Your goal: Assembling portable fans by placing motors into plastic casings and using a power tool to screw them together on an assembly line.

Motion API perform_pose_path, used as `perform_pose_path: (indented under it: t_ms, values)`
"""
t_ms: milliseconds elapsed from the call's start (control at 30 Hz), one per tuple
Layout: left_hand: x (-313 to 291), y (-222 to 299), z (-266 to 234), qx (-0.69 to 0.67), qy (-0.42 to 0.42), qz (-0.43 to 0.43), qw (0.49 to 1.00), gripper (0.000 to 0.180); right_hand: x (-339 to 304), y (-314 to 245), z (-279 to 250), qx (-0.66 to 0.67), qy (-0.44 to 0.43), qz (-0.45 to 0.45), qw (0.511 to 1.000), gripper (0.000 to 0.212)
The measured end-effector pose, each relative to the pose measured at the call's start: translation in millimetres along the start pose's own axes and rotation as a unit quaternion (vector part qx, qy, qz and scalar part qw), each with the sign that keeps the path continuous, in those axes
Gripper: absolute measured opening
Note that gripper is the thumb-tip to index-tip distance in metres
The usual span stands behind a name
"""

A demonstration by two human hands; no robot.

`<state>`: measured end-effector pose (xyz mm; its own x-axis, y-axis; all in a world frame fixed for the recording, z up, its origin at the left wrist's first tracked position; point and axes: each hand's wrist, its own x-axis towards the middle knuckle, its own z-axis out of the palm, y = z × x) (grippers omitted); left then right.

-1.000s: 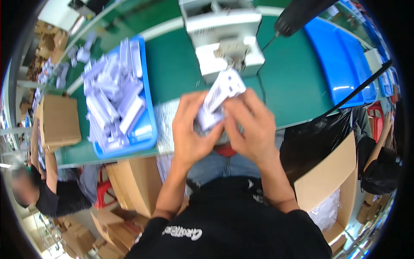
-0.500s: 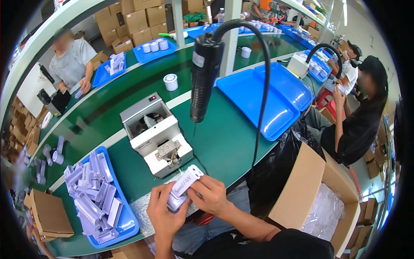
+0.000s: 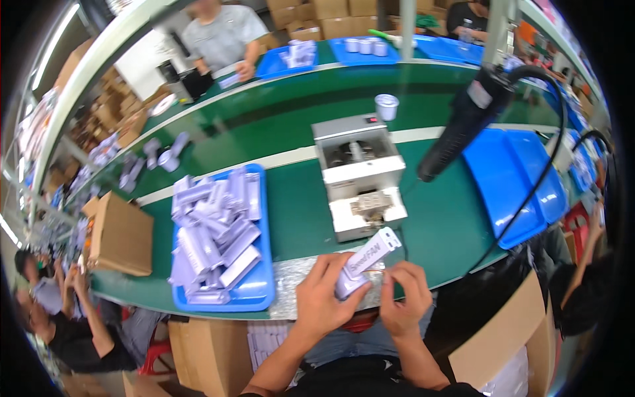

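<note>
My left hand (image 3: 324, 294) is closed round a lavender plastic fan housing (image 3: 369, 257) with dark lettering. The housing tilts up to the right, and its slotted white end points at the machine. Close to its right side, my right hand (image 3: 405, 301) has thumb and fingertips pinched together. A thin orange-red wire (image 3: 374, 270) runs from the housing to those fingertips. Just beyond the hands stands a white and grey bench machine (image 3: 362, 192) with a metal fixture at its front. Silvery bubble wrap (image 3: 291, 281) lies under my left hand on the green table.
On the left, a blue tray (image 3: 266, 281) holds a heap of lavender housings (image 3: 215, 231). A black electric screwdriver (image 3: 463, 122) hangs at right, before blue trays (image 3: 493, 178). A white round part (image 3: 386, 107) stands on the green conveyor (image 3: 278, 109). Cardboard boxes (image 3: 122, 235) and co-workers surround the bench.
The view has swung left, so bench items appear farther right. My right hand has come off the housing and now pinches the wire beside it. My left hand keeps its hold.
</note>
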<state>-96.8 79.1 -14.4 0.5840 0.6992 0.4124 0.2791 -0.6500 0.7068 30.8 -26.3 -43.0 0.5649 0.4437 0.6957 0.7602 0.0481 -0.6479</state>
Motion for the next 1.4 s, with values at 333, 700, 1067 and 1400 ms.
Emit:
perform_pose_path:
  t_ms: [333, 700, 1067, 1400]
  values:
    - [-15.1, -14.5, -11.4, -0.112, -0.039, -0.009, 0.993, 0.056, 7.3, 7.3, -22.6, 0.248, -0.409, 0.145, 0.866, 0.009]
    - [-20.5, -30.4, -2.4, -0.086, -0.026, -0.029, 0.996, 0.065, 179.1, 30.9, -2.3, 0.122, 0.156, -0.142, 0.970, 0.027]
    - [-22.6, -43.1, -18.7, -0.270, 0.060, -0.097, 0.956, 0.074, 167.9, 40.5, -28.5, 0.570, -0.204, -0.052, 0.794, 0.070]
    - [-2.7, -39.6, 3.3, -0.170, -0.038, -0.063, 0.983, 0.061, 192.5, -56.0, 17.0, 0.535, -0.031, -0.049, 0.843, 0.060]
